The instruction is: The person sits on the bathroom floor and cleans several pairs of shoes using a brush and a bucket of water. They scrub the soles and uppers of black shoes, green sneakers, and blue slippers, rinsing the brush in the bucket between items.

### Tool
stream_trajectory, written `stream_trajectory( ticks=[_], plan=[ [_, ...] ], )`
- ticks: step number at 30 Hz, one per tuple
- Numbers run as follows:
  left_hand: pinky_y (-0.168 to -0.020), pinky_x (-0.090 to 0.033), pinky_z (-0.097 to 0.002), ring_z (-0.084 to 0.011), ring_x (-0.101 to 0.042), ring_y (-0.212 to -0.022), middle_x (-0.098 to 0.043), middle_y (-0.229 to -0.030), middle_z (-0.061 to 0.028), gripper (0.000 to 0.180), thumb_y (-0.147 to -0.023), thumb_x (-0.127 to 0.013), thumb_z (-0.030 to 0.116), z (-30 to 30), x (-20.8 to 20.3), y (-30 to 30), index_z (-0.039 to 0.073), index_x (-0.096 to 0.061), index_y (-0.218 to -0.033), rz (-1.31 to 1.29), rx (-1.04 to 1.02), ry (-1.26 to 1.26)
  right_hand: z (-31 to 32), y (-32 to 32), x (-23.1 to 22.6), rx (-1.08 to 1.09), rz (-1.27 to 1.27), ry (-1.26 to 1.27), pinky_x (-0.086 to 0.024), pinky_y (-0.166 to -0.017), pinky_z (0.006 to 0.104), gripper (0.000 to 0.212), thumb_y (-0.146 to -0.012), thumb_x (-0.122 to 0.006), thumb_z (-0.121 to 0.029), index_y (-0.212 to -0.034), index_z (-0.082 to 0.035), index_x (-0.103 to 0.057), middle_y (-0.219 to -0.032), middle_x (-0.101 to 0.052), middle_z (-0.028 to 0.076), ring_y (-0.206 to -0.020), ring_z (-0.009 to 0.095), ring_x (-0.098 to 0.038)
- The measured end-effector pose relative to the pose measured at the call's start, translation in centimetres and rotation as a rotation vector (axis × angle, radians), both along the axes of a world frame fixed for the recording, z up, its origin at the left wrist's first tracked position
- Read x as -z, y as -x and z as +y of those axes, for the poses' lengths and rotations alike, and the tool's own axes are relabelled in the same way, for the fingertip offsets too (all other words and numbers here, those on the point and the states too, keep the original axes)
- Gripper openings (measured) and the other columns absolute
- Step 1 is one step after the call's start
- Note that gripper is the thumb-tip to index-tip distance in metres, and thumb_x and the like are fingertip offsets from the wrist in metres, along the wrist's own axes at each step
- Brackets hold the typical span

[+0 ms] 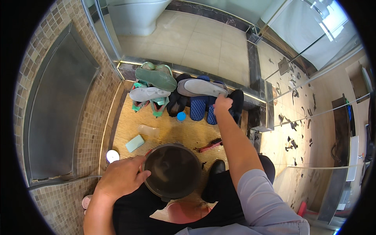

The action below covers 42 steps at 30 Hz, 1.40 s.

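Note:
Between my knees is a round dark pot (172, 172) with water or a dark bottom inside; the light does not show which. My left hand (125, 174) is closed on its left rim, thumb on top. My right arm reaches forward, and my right hand (223, 105) is closed on the right end of a grey insole (203, 87). That insole lies over a row of footwear, including black shoes (176, 103) and blue slippers (197, 108). To its left, a green insole (156, 79) and another light grey insole (149, 93) rest on green shoes (159, 105).
On the ribbed yellowish floor are a pale green soap bar (135, 143), a translucent beige piece (149, 132), a blue cap (181, 116) and a pink-handled brush (211, 145). A white round lid (112, 156) is at left. Behind the footwear runs a dark stone sill (254, 102); glass panels rise right.

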<state>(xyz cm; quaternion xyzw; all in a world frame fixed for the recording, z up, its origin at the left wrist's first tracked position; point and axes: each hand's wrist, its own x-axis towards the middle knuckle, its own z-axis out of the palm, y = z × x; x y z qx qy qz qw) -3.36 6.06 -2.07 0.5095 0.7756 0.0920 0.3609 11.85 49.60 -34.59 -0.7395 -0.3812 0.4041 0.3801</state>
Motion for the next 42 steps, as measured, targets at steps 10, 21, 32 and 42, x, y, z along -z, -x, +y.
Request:
stream_trajectory(
  ticks=[10,21,32,42],
  plan=[
    [-0.09,-0.055,-0.0465,-0.0378,-0.071,-0.104,-0.075,-0.109,-0.0191,0.05,-0.094,-0.07,0.04,-1.1,1.8,1.1,0.003,-0.066,-0.128,0.021,-0.017,0.032,4.9,-3.1,2.2,-0.186,0.089,0.088,-0.047,-0.06,0.039,0.048,-0.085,-0.077,-0.01,-0.131,-0.009,-0.063,-0.1,-0.064,0.012,-0.081,0.022,-0.059],
    [-0.087,-0.055,-0.0473,-0.0393,-0.071,-0.101,-0.075,-0.106,-0.0202,0.05,-0.094,-0.069,0.037,-2.5,2.4,2.0,0.0,-0.066,-0.129,0.033,-0.052,0.009,-1.6,0.5,-15.4,-0.312,0.443,-0.087,-0.052,-0.053,0.0319,0.023,-0.083,-0.075,-0.01,-0.103,-0.004,-0.064,-0.093,-0.065,0.007,-0.077,0.019,-0.062],
    [-0.089,-0.055,-0.0456,-0.0371,-0.071,-0.102,-0.075,-0.105,-0.0207,0.052,-0.096,-0.066,0.04,-2.8,2.4,2.0,0.0,-0.064,-0.131,0.063,-0.047,-0.016,-4.5,-5.1,-27.0,-0.561,0.386,-0.2,-0.056,-0.056,0.0307,0.028,-0.089,-0.075,-0.009,-0.113,-0.004,-0.062,-0.094,-0.064,0.005,-0.072,0.015,-0.062],
    [-0.093,-0.055,-0.0448,-0.0368,-0.071,-0.106,-0.074,-0.109,-0.0222,0.053,-0.095,-0.066,0.041,-3.3,3.3,2.2,-0.001,-0.065,-0.128,0.076,-0.039,-0.054,-7.7,-7.9,-24.8,-0.627,0.429,0.119,-0.058,-0.071,0.0401,0.019,-0.091,-0.075,-0.015,-0.107,-0.009,-0.067,-0.093,-0.07,0.004,-0.081,0.018,-0.066]
  ],
)
